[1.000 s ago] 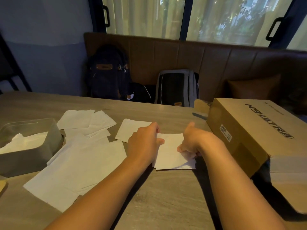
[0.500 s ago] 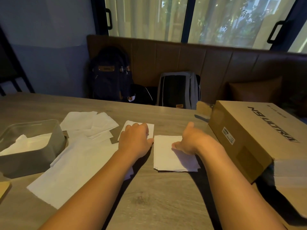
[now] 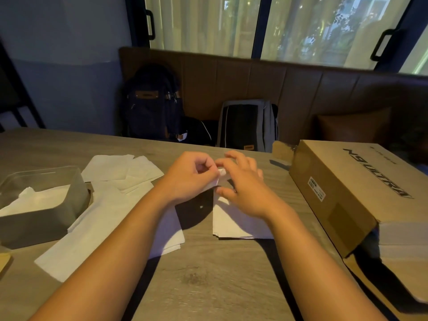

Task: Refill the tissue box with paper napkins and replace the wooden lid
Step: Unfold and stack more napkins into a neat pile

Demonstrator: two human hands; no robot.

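Observation:
A grey tissue box stands open at the left with white napkins inside. Loose white napkins lie spread beside it. A neat folded stack of napkins lies at the table's middle. My left hand pinches a white napkin lifted above the table. My right hand meets it there, fingertips on the same napkin, thumb low near the stack. A corner of the wooden lid shows at the left edge.
A large cardboard box sits at the right on the wooden table. Two backpacks lean on the brown bench behind the table's far edge.
My left hand came off the napkin at the left and rose to the middle. Both hands now meet above the stack with one napkin lifted between them.

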